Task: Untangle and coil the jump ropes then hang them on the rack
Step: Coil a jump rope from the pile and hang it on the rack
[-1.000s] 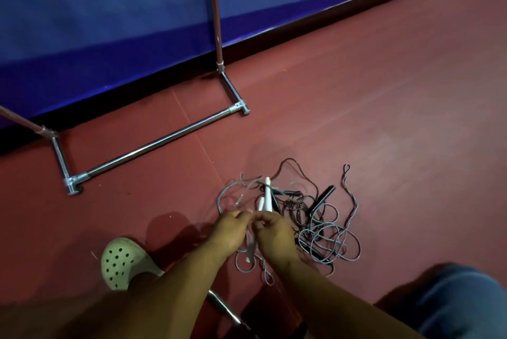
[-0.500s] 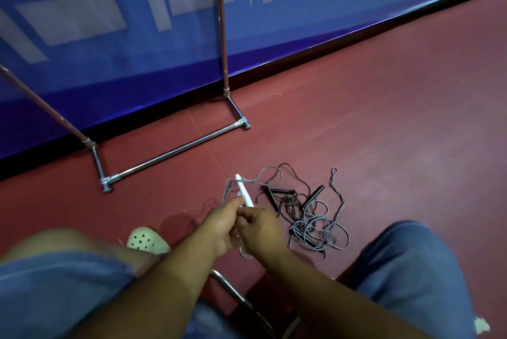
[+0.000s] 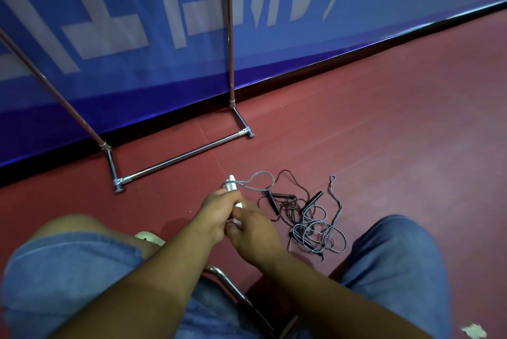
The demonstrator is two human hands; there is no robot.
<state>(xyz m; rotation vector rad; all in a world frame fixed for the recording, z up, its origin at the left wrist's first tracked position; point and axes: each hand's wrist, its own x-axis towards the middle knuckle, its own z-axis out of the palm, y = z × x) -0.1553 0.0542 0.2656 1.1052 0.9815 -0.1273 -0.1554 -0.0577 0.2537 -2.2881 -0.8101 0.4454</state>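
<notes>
Ropes (image 3: 308, 224) tangled, two black handles (image 3: 271, 201); left grip (image 3: 216, 213) and right grip (image 3: 253, 233) both clasp white handle (image 3: 232, 184).

Rope tangle (image 3: 310, 218) on floor (image 3: 384, 132) before rack (image 3: 186, 154), off its right foot — handles (image 3: 231, 186) before its base bar, banner (image 3: 301, 45) behind.

Dim, even light — wide-angle bowing, perhaps slight blur.
</notes>
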